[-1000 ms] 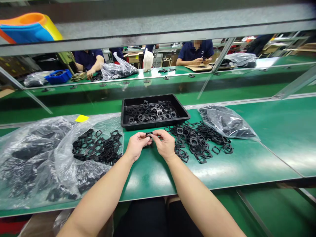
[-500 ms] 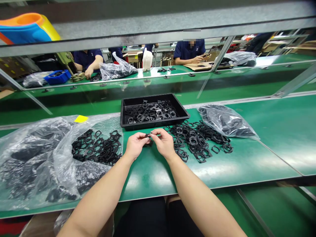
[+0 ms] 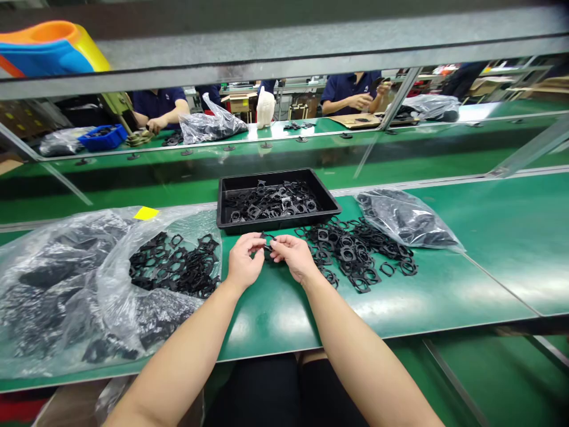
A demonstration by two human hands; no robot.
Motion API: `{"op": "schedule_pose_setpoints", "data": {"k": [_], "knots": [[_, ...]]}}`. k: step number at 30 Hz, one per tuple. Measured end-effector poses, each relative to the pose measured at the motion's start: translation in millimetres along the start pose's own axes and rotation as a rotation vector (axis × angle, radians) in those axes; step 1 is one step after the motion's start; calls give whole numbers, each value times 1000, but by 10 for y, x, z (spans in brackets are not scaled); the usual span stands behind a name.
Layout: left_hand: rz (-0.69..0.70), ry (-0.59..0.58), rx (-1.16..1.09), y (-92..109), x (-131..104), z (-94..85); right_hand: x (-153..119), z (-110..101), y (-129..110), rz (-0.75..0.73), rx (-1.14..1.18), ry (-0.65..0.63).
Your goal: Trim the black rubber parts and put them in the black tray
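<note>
- A small black plastic part is pinched between the fingertips of the left hand and the right hand, just above the green tabletop, near the front edge of the black tray.
- Both grips are closed on the part; whether it is one piece or two being pressed together cannot be told, as the fingers hide most of it.
- The part is judged light, thin and fairly stiff, with open frame-like sections; it is best taken by its outer edges, since a hard squeeze across the middle could bend or snap it.
- Similar pieces lie in a loose pile of black parts to the right, in a clear bag to the left, and in the tray.
- Compared with the earlier frame, the hands have shifted slightly farther, toward the tray, and the left fingers are curled over the part more from above.
- At the far bench a person's hand is now raised.
</note>
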State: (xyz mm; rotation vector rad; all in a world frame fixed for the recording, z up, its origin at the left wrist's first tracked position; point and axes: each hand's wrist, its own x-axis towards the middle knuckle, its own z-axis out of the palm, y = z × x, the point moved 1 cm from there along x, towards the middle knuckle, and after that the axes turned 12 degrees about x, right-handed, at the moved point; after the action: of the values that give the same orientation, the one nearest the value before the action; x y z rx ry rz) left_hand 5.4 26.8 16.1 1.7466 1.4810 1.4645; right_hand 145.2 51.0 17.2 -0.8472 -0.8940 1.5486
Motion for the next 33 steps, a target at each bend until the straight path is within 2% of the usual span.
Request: {"op": "schedule_pose_setpoints", "data": {"k": [5, 7, 10, 14, 20, 26, 29, 33], "knots": [[-318, -14, -339, -55, 55, 36, 22, -20, -14, -29, -20, -13], [-408, -63, -420, -57, 80, 22, 23, -32, -20, -15, -18, -34], [-478, -157, -499, -26, 90, -17, 17, -57, -29, 17, 2, -41], [-552, -195, -509, -20, 78, -46, 14, -84, -22, 65, -5, -51], [-576, -157, -409, -94, 85, -32, 34, -105, 33, 84, -27, -125], [-621, -138, -312, -95, 77, -56, 47, -108, 47, 95, -72, -132], [-571, -125, -240, -165, 68, -39, 83, -116, 80, 121, -90, -123], [-477, -110, -208, -384, 71, -16, 120, -146, 125, 162, -123, -115]]}}
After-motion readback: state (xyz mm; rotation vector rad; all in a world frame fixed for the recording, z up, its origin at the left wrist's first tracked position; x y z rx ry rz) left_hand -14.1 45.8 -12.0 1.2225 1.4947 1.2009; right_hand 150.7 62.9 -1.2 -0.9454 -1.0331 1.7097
